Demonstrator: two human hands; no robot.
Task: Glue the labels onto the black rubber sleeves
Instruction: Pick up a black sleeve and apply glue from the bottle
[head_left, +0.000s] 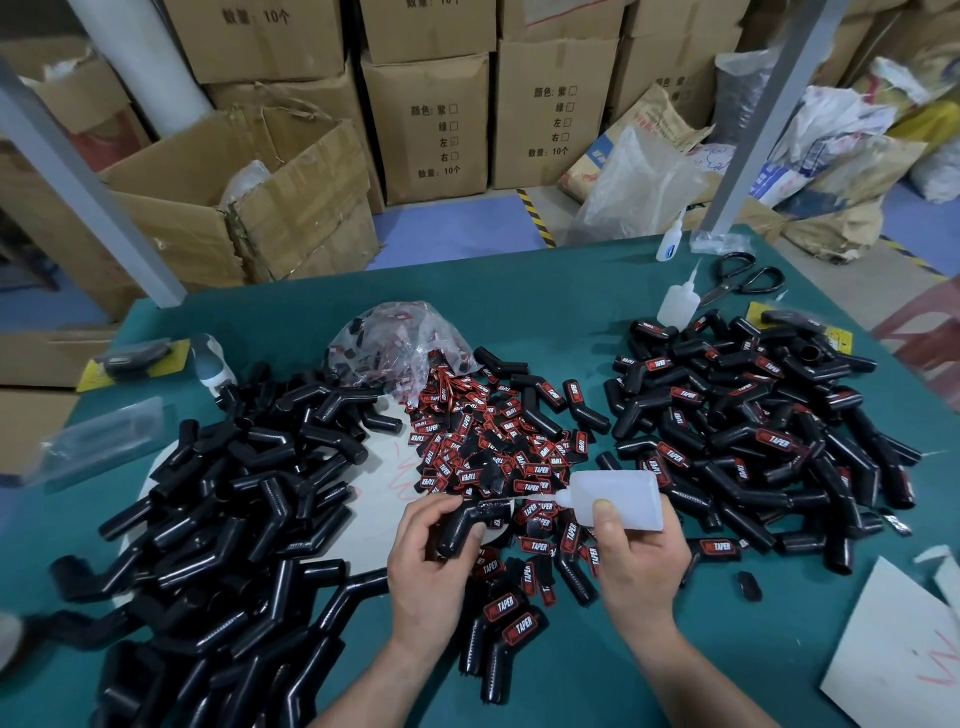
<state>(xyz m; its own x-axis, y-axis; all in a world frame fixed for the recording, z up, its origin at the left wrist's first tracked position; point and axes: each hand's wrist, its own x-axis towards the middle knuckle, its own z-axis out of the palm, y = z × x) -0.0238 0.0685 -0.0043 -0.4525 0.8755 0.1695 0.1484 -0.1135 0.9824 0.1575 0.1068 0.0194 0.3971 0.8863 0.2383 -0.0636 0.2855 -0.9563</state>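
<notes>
Roughly half seems done: labelled black rubber sleeves piled right, bare ones left, left fingers curled round one bent sleeve, right fingers gripping a translucent white plastic glue bottle.

Hands close together — left hand grips a bent black rubber sleeve, right hand a translucent white bottle.
</notes>
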